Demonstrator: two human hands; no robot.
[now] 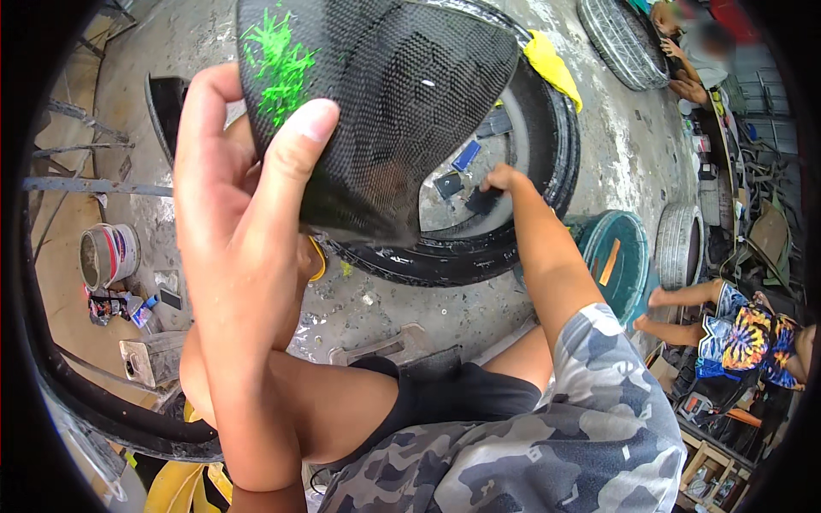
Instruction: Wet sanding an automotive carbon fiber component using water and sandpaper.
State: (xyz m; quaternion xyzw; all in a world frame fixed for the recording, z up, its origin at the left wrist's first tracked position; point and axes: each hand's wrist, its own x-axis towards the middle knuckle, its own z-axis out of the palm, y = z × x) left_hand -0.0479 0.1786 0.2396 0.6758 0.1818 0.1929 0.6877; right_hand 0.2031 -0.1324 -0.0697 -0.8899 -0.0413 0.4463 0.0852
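Note:
My left hand is closed on a glossy black carbon-fibre panel with a curved outline and a bright green splatter mark, thumb on its face. It is held up close and hides much of what lies beyond. My right hand reaches past the panel into the ring of a black tyre. Its fingers are bent together at a dark flat piece, which looks like sandpaper. Beside it are a blue block and a small dark square piece.
A yellow cloth hangs over the tyre's rim. Right of the tyre stands a teal bucket with an orange-brown stick inside. A white bucket is at left. Another tyre lies far right near a person; a child stands at right.

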